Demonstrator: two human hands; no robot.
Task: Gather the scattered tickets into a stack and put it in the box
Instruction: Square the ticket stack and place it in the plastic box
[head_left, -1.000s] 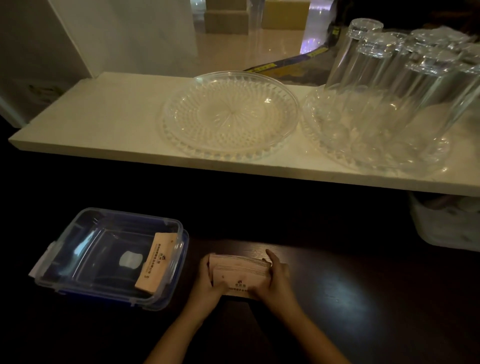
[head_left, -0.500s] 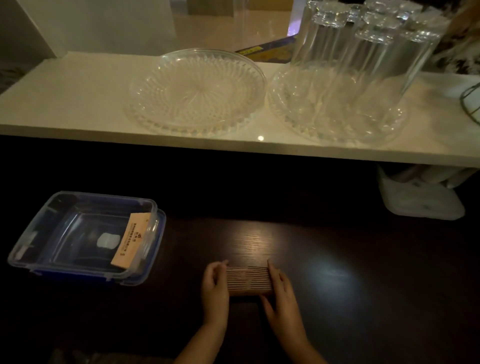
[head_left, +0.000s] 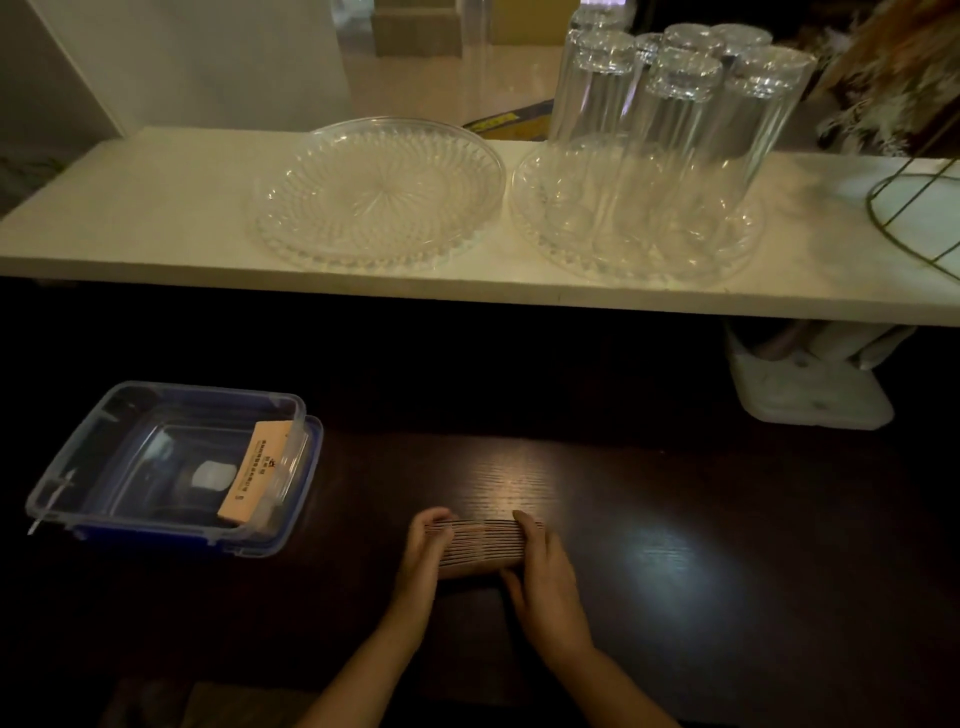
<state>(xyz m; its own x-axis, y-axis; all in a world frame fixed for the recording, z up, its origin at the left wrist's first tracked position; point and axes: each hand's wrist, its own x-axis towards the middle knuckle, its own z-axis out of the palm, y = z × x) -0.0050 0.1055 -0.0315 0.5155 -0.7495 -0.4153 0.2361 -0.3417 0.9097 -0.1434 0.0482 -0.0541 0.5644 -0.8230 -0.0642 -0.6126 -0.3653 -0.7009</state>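
A stack of tan tickets (head_left: 480, 543) stands on edge on the dark wooden table, its layered edges facing up. My left hand (head_left: 423, 558) presses its left end and my right hand (head_left: 543, 571) presses its right end, so both hands hold the stack between them. To the left sits a clear plastic box (head_left: 104, 457) on its blue lid. Inside the box, one tan ticket (head_left: 254, 470) leans against the right wall.
A white shelf (head_left: 156, 208) runs across above the table, bearing a cut-glass plate (head_left: 379, 192), a second plate with several upturned glasses (head_left: 675, 130), and a wire basket (head_left: 914, 218) at the right. A white container (head_left: 805, 395) sits under the shelf at the right.
The stack has gone from held flat, face towards me, to standing on edge on the table between my hands. The camera has shifted, so the box appears further left.
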